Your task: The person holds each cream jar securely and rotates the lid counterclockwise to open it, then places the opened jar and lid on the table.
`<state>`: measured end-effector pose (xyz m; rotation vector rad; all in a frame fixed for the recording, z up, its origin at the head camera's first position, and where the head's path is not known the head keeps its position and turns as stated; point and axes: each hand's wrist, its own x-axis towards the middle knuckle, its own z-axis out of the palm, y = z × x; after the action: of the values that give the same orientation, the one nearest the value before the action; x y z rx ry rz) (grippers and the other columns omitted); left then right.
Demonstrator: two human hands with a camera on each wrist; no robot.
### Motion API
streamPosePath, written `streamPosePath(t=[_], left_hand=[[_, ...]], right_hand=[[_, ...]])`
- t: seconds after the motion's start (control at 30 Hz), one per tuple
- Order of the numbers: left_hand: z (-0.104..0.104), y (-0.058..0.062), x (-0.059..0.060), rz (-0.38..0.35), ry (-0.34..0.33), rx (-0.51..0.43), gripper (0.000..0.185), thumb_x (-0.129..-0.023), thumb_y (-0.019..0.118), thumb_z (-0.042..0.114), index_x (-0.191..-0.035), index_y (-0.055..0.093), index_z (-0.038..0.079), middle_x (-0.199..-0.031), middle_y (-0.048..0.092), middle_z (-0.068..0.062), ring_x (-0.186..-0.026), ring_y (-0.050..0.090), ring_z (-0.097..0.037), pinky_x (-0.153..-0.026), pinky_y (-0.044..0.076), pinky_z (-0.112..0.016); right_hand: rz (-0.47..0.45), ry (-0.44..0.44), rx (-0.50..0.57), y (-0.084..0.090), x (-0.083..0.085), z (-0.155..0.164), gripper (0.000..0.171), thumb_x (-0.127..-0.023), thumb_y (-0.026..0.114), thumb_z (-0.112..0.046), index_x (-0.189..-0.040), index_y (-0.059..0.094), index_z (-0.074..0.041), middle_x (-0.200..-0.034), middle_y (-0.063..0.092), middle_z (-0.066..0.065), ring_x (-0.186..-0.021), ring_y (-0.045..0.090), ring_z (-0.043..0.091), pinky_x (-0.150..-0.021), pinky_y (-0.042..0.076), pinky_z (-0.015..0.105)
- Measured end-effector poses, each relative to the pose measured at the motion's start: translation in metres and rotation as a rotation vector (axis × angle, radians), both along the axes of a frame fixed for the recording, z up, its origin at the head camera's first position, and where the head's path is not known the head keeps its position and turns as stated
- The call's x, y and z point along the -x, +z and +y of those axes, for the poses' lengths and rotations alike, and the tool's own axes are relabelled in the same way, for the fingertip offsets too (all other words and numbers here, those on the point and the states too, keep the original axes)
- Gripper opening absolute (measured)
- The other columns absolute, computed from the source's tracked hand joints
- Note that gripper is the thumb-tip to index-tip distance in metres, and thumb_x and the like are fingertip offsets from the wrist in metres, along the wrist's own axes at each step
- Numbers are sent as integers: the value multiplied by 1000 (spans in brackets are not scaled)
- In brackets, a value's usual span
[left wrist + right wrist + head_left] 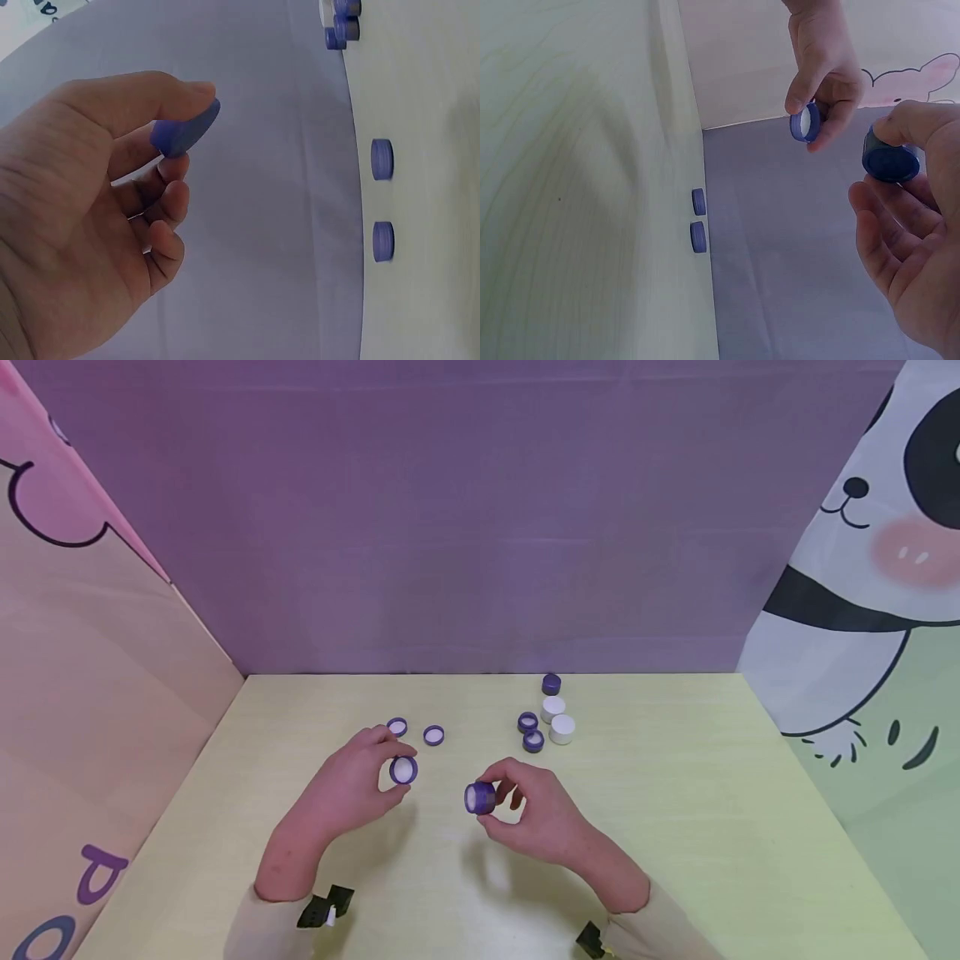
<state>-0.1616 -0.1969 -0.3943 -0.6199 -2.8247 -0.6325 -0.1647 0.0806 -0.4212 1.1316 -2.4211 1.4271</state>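
My left hand [352, 785] pinches a purple lid [403, 769] with a white lining between thumb and fingertips; the same purple lid [185, 129] shows edge-on in the left wrist view and again as a lid [805, 122] in the right wrist view. My right hand [536, 814] holds a small purple jar [480, 797] on its side, its open mouth turned toward the left hand. The jar [891, 157] sits between thumb and fingers in the right wrist view. Both hands hover above the pale yellow table [675, 827], a short gap between lid and jar.
Two loose purple lids [397, 727] [433, 735] lie behind my left hand. At the back right stand purple jars [528, 722] [533, 741] [551, 684] and two white jars [562, 728]. A purple wall closes the back, printed panels the sides.
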Motion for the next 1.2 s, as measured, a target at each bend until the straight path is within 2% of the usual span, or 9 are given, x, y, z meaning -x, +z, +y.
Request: streamPosePath(t=[0.17, 0.33, 0.53, 0.7, 0.83, 1.03, 1.2], left_hand=[[-10, -5, 7, -15, 29, -22, 34, -74, 82, 12, -105, 70, 12, -99, 59, 4, -91, 55, -18, -78, 49, -37], [-23, -11, 16, -89, 98, -37, 35, -75, 84, 19, -107, 69, 12, -95, 60, 6, -87, 56, -20, -72, 47, -37], [-39, -23, 28, -173, 165, 4, 35, -75, 85, 26, -103, 70, 13, -91, 61, 3, -82, 55, -20, -70, 46, -36], [-51, -36, 43, -202, 153, 31, 39, -73, 86, 31, -104, 71, 12, -87, 61, 3, -76, 53, -17, -66, 45, -34], [-63, -44, 56, -224, 149, 47, 42, -73, 86, 33, -106, 71, 12, -87, 61, 3, -75, 53, -17, -65, 45, -32], [-81, -47, 74, -274, 106, 38, 38, -76, 84, 27, -107, 70, 10, -89, 61, 0, -74, 52, -18, -64, 45, -32], [-95, -52, 87, -298, 79, 66, 36, -78, 83, 22, -108, 69, 7, -90, 61, -2, -73, 52, -17, -64, 46, -32]], right_hand=[[23, -16, 11, 0, 0, 1, 42, -74, 80, -5, -109, 59, -15, -96, 65, -9, -76, 61, 8, -61, 51, 26], [50, -30, 20, 0, 1, 3, 44, -74, 80, -5, -115, 64, -10, -99, 66, -6, -74, 61, 13, -61, 51, 24], [0, -26, 32, 0, 1, 4, 39, -76, 78, -3, -111, 64, -14, -95, 65, -9, -74, 61, 11, -59, 50, 25], [-34, -45, 39, -1, 0, 5, 40, -76, 78, -3, -110, 62, -15, -95, 66, -8, -73, 63, 16, -58, 51, 27], [-20, -77, 39, -3, 0, 10, 41, -74, 80, -5, -110, 62, -14, -102, 63, -7, -72, 62, 16, -58, 51, 28], [46, -130, 51, -5, 2, 19, 40, -71, 83, -5, -103, 61, -17, -96, 55, -9, -66, 54, 13, -57, 48, 29], [74, -116, 54, -8, 4, 26, 40, -72, 81, -2, -104, 62, -16, -93, 57, -8, -67, 56, 12, -58, 49, 30]])
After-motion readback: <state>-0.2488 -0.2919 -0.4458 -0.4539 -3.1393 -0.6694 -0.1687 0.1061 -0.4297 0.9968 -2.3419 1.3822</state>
